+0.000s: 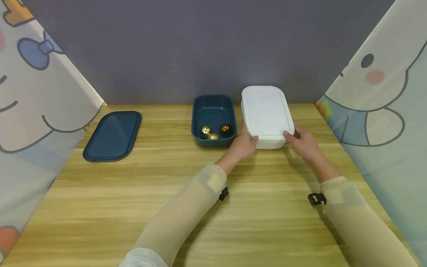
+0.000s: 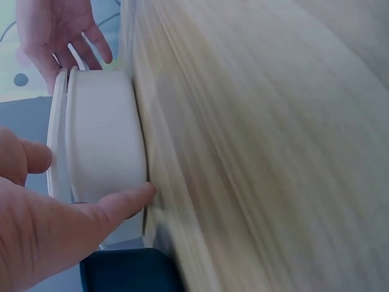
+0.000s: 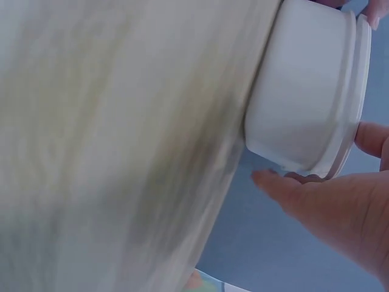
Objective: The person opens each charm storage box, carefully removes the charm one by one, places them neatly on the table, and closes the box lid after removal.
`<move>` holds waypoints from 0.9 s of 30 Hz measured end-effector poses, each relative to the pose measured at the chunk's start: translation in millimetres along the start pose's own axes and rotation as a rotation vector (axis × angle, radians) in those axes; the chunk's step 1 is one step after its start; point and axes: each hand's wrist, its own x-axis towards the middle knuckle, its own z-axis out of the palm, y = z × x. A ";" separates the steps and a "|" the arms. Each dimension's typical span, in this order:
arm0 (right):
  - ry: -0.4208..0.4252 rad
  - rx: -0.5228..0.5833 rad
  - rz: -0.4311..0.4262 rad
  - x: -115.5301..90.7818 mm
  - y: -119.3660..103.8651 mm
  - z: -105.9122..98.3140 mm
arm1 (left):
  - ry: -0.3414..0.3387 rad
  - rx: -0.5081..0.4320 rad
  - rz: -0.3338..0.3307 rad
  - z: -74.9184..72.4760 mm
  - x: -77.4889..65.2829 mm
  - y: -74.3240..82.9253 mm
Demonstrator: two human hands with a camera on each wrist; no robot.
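Observation:
A white food container (image 1: 271,144) stands at the back right of the table with a white lid (image 1: 267,109) over it. In the left wrist view, a narrow gap shows between lid and container (image 2: 106,134). My left hand (image 1: 242,144) holds the lid's near left corner, thumb on the rim, one finger stretched down the container's side. At the near right corner, my right hand (image 1: 305,144) pinches the lid, its thumb (image 3: 372,139) on top and fingers beneath the rim. Some fingers of both hands are hidden behind the container.
Left of the white container is an open dark blue container (image 1: 213,107) holding two gold balls (image 1: 205,131) and an orange-brown ball (image 1: 225,129). A dark blue lid (image 1: 113,135) lies flat at the left. A grey wall (image 1: 207,48) rises behind the wooden table (image 1: 133,200).

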 end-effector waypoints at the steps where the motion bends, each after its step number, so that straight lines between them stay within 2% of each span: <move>1: 0.008 -0.009 0.000 -1.4 -0.3 -0.8 | -0.004 0.006 -0.004 0.7 -0.5 0.4; 5: 0.040 -0.023 -0.004 -6.1 -4.3 -4.1 | -0.012 0.017 -0.008 1.7 -2.5 2.8; 9: 0.079 -0.012 -0.011 -8.0 -10.8 -5.6 | 0.002 -0.011 0.002 0.8 -4.3 5.0; 15: 0.120 0.022 -0.014 -9.1 -21.6 -5.0 | 0.050 -0.058 0.075 -3.2 -9.0 8.2; 21: 0.150 0.090 -0.039 -12.8 -37.3 -2.9 | 0.088 -0.102 0.110 -14.8 -18.1 18.9; 24: 0.174 0.104 -0.055 -15.7 -45.0 -1.1 | 0.089 -0.118 0.120 -22.8 -22.5 23.1; 27: 0.181 0.174 -0.080 -18.9 -51.5 2.1 | 0.079 -0.152 0.117 -30.0 -26.5 22.9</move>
